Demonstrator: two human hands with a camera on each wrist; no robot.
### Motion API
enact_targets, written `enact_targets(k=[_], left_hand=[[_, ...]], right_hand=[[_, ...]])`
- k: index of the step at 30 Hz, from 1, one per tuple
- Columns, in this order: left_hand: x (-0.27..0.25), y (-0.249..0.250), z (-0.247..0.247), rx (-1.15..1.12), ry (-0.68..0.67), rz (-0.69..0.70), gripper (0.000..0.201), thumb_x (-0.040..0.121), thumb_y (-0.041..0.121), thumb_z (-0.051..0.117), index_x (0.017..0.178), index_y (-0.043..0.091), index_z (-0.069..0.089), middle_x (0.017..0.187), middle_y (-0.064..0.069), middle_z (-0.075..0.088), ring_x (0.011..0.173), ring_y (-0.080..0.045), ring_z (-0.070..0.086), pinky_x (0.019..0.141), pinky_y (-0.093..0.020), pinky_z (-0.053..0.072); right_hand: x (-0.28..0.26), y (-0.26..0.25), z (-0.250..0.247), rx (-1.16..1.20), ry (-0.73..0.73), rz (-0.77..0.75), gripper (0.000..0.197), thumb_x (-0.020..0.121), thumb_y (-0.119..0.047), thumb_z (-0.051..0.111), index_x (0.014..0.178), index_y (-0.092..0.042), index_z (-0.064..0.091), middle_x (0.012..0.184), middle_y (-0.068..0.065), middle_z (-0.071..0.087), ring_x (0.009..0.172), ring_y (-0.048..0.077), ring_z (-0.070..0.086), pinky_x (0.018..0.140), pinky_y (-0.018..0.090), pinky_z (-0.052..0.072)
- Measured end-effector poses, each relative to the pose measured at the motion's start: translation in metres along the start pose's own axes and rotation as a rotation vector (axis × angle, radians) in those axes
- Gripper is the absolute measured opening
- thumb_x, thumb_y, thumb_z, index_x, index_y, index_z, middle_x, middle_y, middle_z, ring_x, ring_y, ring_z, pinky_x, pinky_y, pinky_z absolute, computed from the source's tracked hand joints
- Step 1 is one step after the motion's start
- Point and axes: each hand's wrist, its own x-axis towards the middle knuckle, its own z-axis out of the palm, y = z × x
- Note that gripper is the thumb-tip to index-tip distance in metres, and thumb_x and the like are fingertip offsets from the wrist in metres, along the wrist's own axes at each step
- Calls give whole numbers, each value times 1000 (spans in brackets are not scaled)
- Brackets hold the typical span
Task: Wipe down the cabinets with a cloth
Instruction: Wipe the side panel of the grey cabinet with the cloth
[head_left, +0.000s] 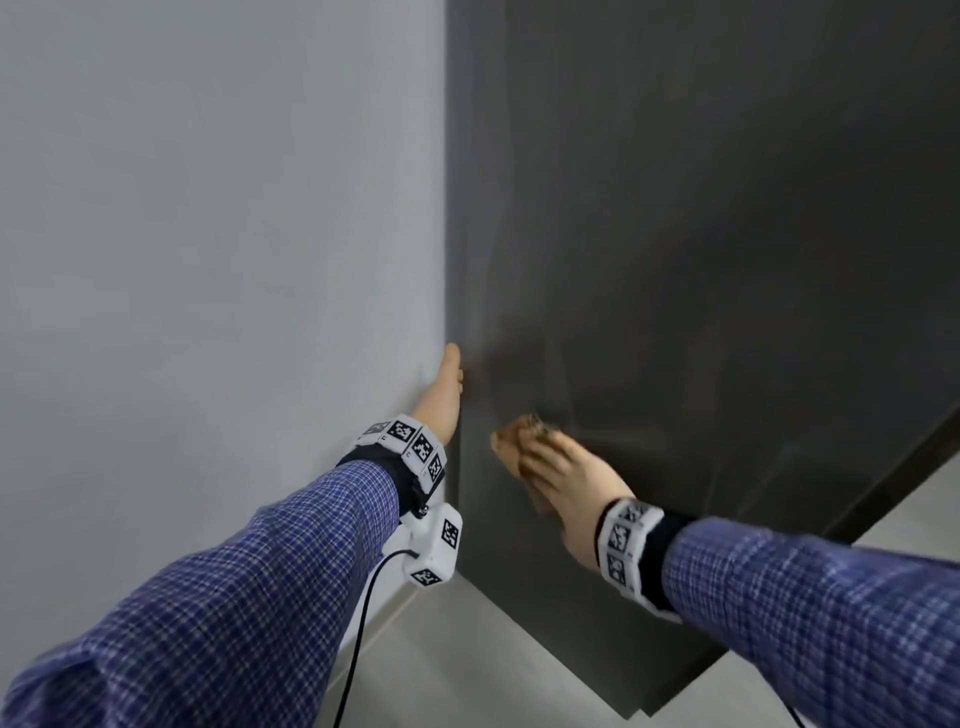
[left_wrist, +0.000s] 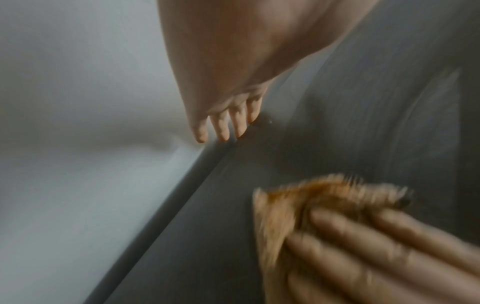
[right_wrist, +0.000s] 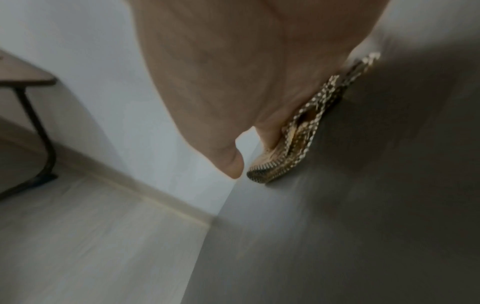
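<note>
step: mid-wipe on the dark cabinet panel (head_left: 701, 234), low section near its left edge.
right hand (head_left: 566, 483): fingers (left_wrist: 369, 236) straight, spread flat, pressing the cloth (left_wrist: 298, 197) onto the panel. Not curled round it.
cloth: orange-brown, folded, sandwiched between right fingers and panel; a folded edge sticks out past the fingertips. Motion-blurred in the head and left wrist views.
left hand (head_left: 441, 400): fingers (left_wrist: 223, 125) extended, tips resting along the panel's left edge where it meets the grey wall (head_left: 208, 208). Holds nothing, looks like bracing.
gap: cloth sits just right of and below the left fingers, near but apart.
technique: my read, keep the palm flat so pressure spreads over the whole fold; run overlapping passes; take the strip right up to the edge beside the left fingers.
risk: loose fold could bunch or slip out from under flat fingers.
remaining: streaks above the right fingers suggest partial coverage; can't judge how much is left.
other: pale floor (right_wrist: 78, 246) below, a tabletop on a metal leg (right_wrist: 26, 76) well off to the side.
</note>
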Motion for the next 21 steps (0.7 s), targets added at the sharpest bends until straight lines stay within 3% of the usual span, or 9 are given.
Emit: enact_targets(k=[3,5,7,10,13,15,18,19,21], left_hand=[[14,1,-2,4,7,-25,120,74,96,17,143,4,51,150,-15,49,142,-28,42,123,-44,23],[17,-3,0,7,38,-1,123,67,96,19,142,4,52,146,-19,52,139,-32,44,121,-46,28],[28,-15,-1,25,39,-34,131,56,99,19,143,6,51,144,-17,54,137,-30,47,120,-45,29],[49,-36,-1,13,33,-85,146,41,109,18,145,12,49,150,-12,49,142,-25,41,123,-45,23],[18,-17,8,110,25,-84,112,71,90,20,155,16,33,159,-5,36,149,-24,30,125,-44,14],[7,-11,14,207,25,-46,81,95,66,22,153,10,36,157,-9,38,148,-28,32,123,-41,18],[7,6,20,377,76,-59,73,94,53,28,141,1,47,144,-21,50,134,-39,45,114,-44,31],[8,14,22,412,88,-63,73,90,51,30,139,0,47,142,-24,51,131,-41,47,112,-45,33],[12,31,26,453,142,-81,74,84,44,33,142,0,44,144,-25,49,132,-44,45,114,-47,31]], right_hand=[[14,47,-47,83,219,149,77,96,-48,32,156,-9,4,165,8,-2,150,29,-11,113,48,-23],[20,67,-70,107,287,221,77,95,-50,32,156,-10,9,165,8,2,150,30,-10,115,49,-20],[22,66,-75,101,269,250,81,93,-54,32,156,-10,9,165,8,3,150,31,-11,114,51,-20],[11,30,-39,59,132,146,85,92,-56,32,156,-9,0,165,8,-1,149,33,-14,110,53,-26],[-26,-4,12,73,-24,48,83,96,-51,34,155,-7,-4,164,9,-7,149,31,-15,106,49,-29],[-60,-10,37,81,-79,21,83,97,-48,35,155,-6,-6,164,9,-10,149,29,-16,101,48,-32],[-111,5,51,83,-104,32,85,96,-46,38,154,-7,-10,164,8,-13,149,27,-18,95,47,-43],[-129,18,50,118,-68,33,86,95,-46,41,155,-8,-7,164,8,-10,150,27,-16,97,47,-41],[-163,56,36,191,58,60,92,84,-49,57,155,-7,16,163,12,13,151,29,6,112,48,-21]])
